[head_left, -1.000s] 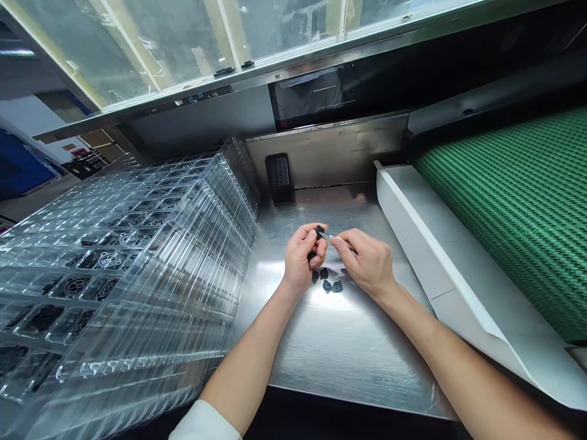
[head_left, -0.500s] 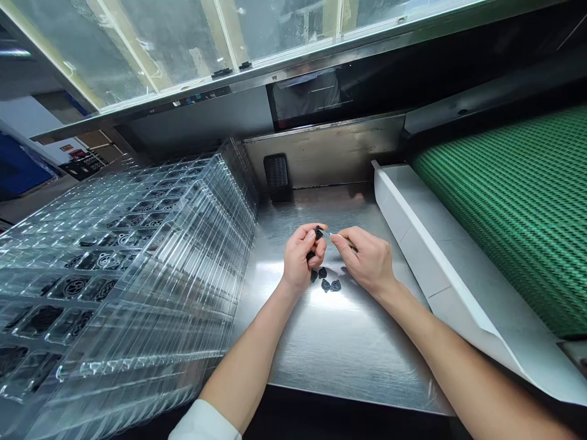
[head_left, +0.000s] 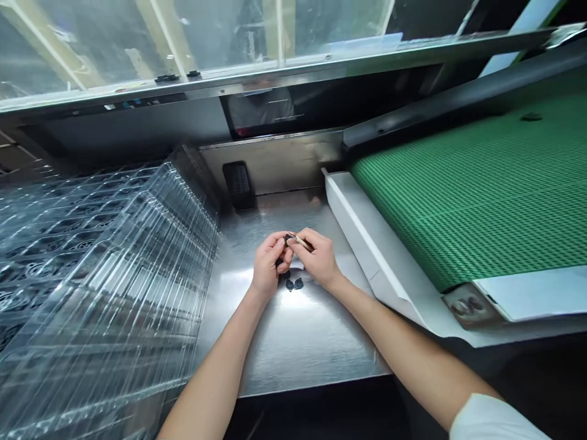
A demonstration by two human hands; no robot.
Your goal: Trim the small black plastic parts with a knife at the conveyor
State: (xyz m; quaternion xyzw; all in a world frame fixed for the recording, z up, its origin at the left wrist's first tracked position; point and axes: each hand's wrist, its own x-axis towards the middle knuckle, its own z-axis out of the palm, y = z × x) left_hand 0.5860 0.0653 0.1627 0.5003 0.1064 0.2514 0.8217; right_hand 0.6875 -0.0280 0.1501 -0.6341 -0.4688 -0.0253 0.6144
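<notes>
Two hands meet above the steel table (head_left: 293, 348): the left hand (head_left: 267, 264) pinches a small black part (head_left: 288, 238) in its fingertips, and the right hand (head_left: 320, 261) clamps a thin tool (head_left: 303, 242) pointed at it. The part seems light, stiff and easily dropped, so its outer edge looks the safest hold.

We get open bench (head_left: 298, 342) near us; tray stack (head_left: 114, 275) blocks left, white guard (head_left: 353, 226) and belt (head_left: 458, 189) right, back wall (head_left: 284, 165) behind; parts (head_left: 293, 284) mid-bench.

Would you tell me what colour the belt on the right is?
The belt is green, with fine ribbing; the head view shows it.
</notes>
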